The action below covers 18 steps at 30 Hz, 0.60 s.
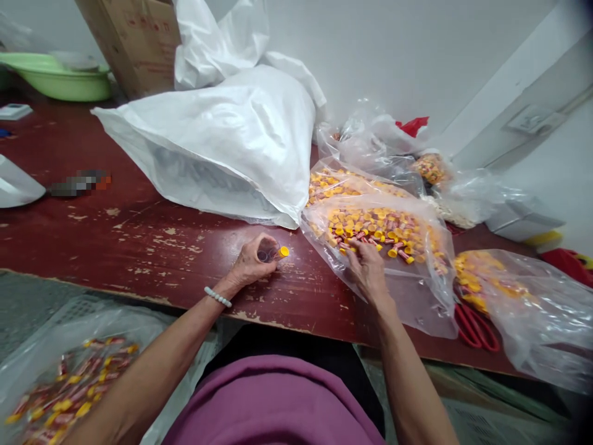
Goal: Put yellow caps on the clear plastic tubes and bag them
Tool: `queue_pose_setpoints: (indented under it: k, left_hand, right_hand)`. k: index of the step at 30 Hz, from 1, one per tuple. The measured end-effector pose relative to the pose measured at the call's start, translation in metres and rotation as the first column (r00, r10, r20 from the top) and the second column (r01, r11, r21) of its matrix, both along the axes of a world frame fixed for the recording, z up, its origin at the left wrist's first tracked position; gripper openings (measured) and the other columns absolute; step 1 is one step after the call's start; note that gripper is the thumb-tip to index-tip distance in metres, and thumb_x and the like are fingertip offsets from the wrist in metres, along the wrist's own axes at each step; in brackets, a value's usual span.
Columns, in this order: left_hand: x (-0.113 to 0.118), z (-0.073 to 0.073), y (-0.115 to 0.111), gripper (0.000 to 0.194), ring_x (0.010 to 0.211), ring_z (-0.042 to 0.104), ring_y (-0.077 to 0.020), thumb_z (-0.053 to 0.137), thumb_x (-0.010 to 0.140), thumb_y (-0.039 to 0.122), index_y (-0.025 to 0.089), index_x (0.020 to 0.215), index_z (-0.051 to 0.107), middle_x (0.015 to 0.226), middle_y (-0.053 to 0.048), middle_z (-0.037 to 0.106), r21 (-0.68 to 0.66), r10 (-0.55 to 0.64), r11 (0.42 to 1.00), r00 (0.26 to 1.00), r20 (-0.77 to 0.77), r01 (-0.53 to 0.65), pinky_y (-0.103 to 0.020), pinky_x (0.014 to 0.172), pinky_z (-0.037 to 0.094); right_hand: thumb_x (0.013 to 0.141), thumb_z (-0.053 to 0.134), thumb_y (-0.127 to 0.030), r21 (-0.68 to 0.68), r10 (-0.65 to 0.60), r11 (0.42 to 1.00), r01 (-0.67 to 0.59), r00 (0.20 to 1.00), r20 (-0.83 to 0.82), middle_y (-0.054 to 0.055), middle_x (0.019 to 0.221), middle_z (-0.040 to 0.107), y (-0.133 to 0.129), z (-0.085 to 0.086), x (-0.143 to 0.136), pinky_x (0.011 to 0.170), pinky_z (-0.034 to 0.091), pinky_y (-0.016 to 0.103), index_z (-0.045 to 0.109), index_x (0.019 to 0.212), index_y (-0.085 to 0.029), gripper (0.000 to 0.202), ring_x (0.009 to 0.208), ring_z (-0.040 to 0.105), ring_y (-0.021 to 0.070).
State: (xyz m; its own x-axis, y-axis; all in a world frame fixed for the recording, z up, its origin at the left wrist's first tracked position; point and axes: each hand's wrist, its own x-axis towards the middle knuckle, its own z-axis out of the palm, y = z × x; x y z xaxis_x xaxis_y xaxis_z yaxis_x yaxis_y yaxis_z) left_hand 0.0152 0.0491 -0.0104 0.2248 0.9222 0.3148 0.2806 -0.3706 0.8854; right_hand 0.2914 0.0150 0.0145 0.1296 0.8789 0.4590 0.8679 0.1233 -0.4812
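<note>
My left hand, with a beaded bracelet at the wrist, is closed around small clear plastic tubes. A yellow cap shows at its fingertips. To the right, my right hand reaches to the near edge of a pile of small yellow-capped pieces with reddish wrapped stems. They lie in an opened clear plastic bag. Its fingers are bent together among the pieces, and what they pinch, if anything, is hidden.
A big white sack lies open toward me, clear items inside. Red scissors and another clear bag of yellow pieces are at right. Below left, a lined basket holds filled tubes. A green basin and carton stand behind.
</note>
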Motion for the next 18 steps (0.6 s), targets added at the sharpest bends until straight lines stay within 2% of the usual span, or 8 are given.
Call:
queue_pose_setpoints:
  k: [3, 6, 8, 10, 12, 15, 18]
  left_hand:
    - [0.000, 0.002, -0.001, 0.032, 0.072, 0.062, -0.0132, 0.067, 0.060, 0.017, 0.017, 0.090, 0.054, 0.083, -0.002, 0.065, 0.016, -0.001, 1.000, 1.000, -0.009, 0.001, -0.025, 0.067, 0.050]
    - [-0.001, 0.004, 0.000, 0.034, 0.070, 0.061, -0.0131, 0.066, 0.060, 0.016, 0.016, 0.092, 0.053, 0.081, -0.001, 0.065, 0.008, -0.021, 1.000, 1.000, -0.017, 0.021, -0.025, 0.066, 0.049]
    - [-0.002, 0.004, 0.000, 0.035, 0.069, 0.060, -0.0130, 0.065, 0.060, 0.015, 0.016, 0.093, 0.053, 0.081, 0.000, 0.064, 0.030, -0.032, 0.999, 0.999, -0.034, 0.033, -0.025, 0.066, 0.048]
    - [-0.002, 0.005, 0.001, 0.034, 0.070, 0.059, -0.0128, 0.064, 0.061, 0.014, 0.016, 0.093, 0.053, 0.081, 0.000, 0.064, 0.058, -0.035, 0.998, 0.998, -0.051, 0.038, -0.024, 0.067, 0.048]
    - [-0.002, 0.006, 0.000, 0.033, 0.072, 0.059, -0.0129, 0.064, 0.061, 0.014, 0.016, 0.092, 0.053, 0.082, 0.000, 0.064, 0.052, -0.027, 0.998, 0.998, -0.061, 0.031, -0.024, 0.067, 0.047]
    - [-0.002, 0.009, -0.001, 0.034, 0.071, 0.059, -0.0130, 0.064, 0.060, 0.014, 0.016, 0.091, 0.053, 0.080, 0.001, 0.064, -0.002, -0.008, 1.000, 0.997, -0.075, 0.008, -0.024, 0.066, 0.047]
    - [-0.002, 0.010, -0.001, 0.033, 0.070, 0.059, -0.0127, 0.066, 0.061, 0.017, 0.016, 0.091, 0.053, 0.079, 0.001, 0.063, -0.010, -0.016, 1.000, 0.997, -0.071, 0.015, -0.023, 0.066, 0.047]
  right_hand:
    - [0.087, 0.052, -0.029, 0.090, 0.283, 0.959, -0.270, 0.941, -0.188, 0.006, 0.092, 0.064, 0.002, 0.018, -0.059, 0.073, 0.047, 0.030, 0.061, 0.103, -0.020, 0.021, 0.080, 0.058, 0.0167]
    - [0.085, 0.052, -0.020, 0.135, 0.472, 0.880, -0.455, 0.871, -0.139, 0.007, 0.096, 0.064, 0.011, 0.025, -0.104, 0.080, 0.048, 0.033, 0.061, 0.100, -0.020, 0.017, 0.089, 0.058, 0.0186]
    - [0.085, 0.050, -0.015, 0.133, 0.544, 0.836, -0.533, 0.836, -0.067, 0.009, 0.100, 0.064, 0.017, 0.026, -0.119, 0.085, 0.048, 0.035, 0.061, 0.102, -0.018, 0.021, 0.095, 0.057, 0.0202]
    - [0.085, 0.047, -0.013, 0.126, 0.580, 0.811, -0.572, 0.814, -0.040, 0.010, 0.104, 0.063, 0.021, 0.025, -0.123, 0.087, 0.047, 0.036, 0.058, 0.108, -0.018, 0.026, 0.098, 0.057, 0.0203]
    - [0.085, 0.045, -0.011, 0.147, 0.569, 0.817, -0.557, 0.820, -0.058, 0.010, 0.105, 0.062, 0.022, 0.025, -0.121, 0.087, 0.048, 0.036, 0.055, 0.112, -0.018, 0.030, 0.097, 0.057, 0.0196]
    - [0.080, 0.041, -0.004, 0.160, 0.502, 0.858, -0.488, 0.863, -0.060, 0.009, 0.101, 0.059, 0.021, 0.021, -0.118, 0.088, 0.047, 0.036, 0.059, 0.103, -0.018, 0.032, 0.099, 0.055, 0.0197]
    - [0.074, 0.042, 0.001, 0.084, 0.474, 0.875, -0.476, 0.880, 0.047, 0.010, 0.107, 0.057, 0.017, 0.012, -0.120, 0.088, 0.045, 0.037, 0.063, 0.095, -0.018, 0.035, 0.102, 0.051, 0.0218]
